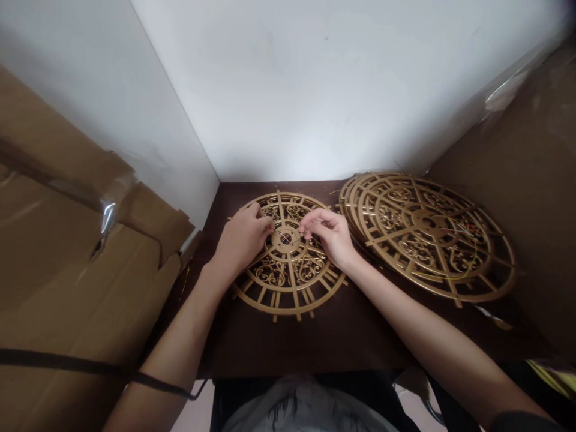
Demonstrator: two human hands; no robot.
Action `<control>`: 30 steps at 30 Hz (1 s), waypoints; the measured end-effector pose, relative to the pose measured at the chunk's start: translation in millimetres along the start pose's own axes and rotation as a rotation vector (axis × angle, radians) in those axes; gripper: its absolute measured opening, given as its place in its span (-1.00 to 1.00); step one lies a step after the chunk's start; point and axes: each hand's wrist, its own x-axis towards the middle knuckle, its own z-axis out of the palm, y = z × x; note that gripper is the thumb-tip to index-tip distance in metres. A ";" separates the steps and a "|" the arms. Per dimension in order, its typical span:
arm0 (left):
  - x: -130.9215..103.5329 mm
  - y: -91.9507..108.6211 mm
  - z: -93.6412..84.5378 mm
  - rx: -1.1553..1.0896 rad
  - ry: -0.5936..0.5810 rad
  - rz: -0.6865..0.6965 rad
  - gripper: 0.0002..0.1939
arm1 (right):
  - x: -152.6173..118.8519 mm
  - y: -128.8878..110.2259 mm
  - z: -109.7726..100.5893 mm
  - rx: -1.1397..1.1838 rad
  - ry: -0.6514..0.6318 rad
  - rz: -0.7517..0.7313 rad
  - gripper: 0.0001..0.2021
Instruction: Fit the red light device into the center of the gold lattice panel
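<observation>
A round gold openwork clock face (288,258) with scrollwork and Roman-numeral bars lies flat on the dark brown table (315,345). Over its left half, my left hand (248,233) is closed in a pinch near the centre ring. My right hand (329,233) pinches from the other side, just right of the same ring. Thin wires (285,239) cross over the central hole and run between the fingertips of both hands. The wire ends inside the fingers are hidden.
To the right, several similar gold clock faces (454,282) are stacked, with loose thin wires on the top one. Cardboard (67,288) stands at the left, brown wrapped cardboard (531,198) at the right. A white wall (315,90) closes off the back. A black cord (67,362) crosses at lower left.
</observation>
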 end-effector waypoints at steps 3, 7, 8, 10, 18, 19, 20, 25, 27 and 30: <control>0.8 0.0 0.5 -0.014 -0.023 0.007 -0.77 | 0.0 0.3 -0.1 0.003 -0.003 -0.006 -0.91; 1.2 -1.1 1.5 -0.042 -0.006 0.013 -0.75 | 0.2 0.6 -0.3 -0.001 -0.009 -0.009 -0.90; 1.2 -1.3 1.4 -0.054 0.004 0.014 -0.75 | 0.2 0.5 -0.3 -0.006 -0.009 -0.006 -0.91; 1.1 -1.3 0.5 -0.097 0.022 0.023 -0.76 | 0.1 0.1 -0.2 -0.015 -0.007 -0.001 -0.91; 0.7 0.8 -6.9 -0.489 -0.064 -0.011 -0.79 | -0.1 0.0 -0.1 -0.012 -0.011 -0.007 -0.91; 0.7 0.6 -7.2 -0.513 -0.070 -0.022 -0.78 | 0.0 0.2 -0.2 -0.014 -0.013 -0.006 -0.91; 0.7 0.1 -7.4 -0.520 -0.074 -0.036 -0.77 | 0.0 0.3 -0.3 -0.018 -0.014 -0.005 -0.91; 1.7 -3.9 -6.5 -0.472 -0.069 -0.074 -0.77 | 0.0 0.8 -0.1 -0.045 -0.010 -0.007 -0.93; 2.3 -5.9 -5.5 -0.464 -0.070 -0.063 -0.78 | 0.0 0.6 0.2 -0.051 -0.010 -0.008 -0.93; 3.3 -9.1 -3.7 -0.432 -0.069 -0.041 -0.80 | 0.2 0.0 0.5 -0.059 -0.011 -0.008 -0.93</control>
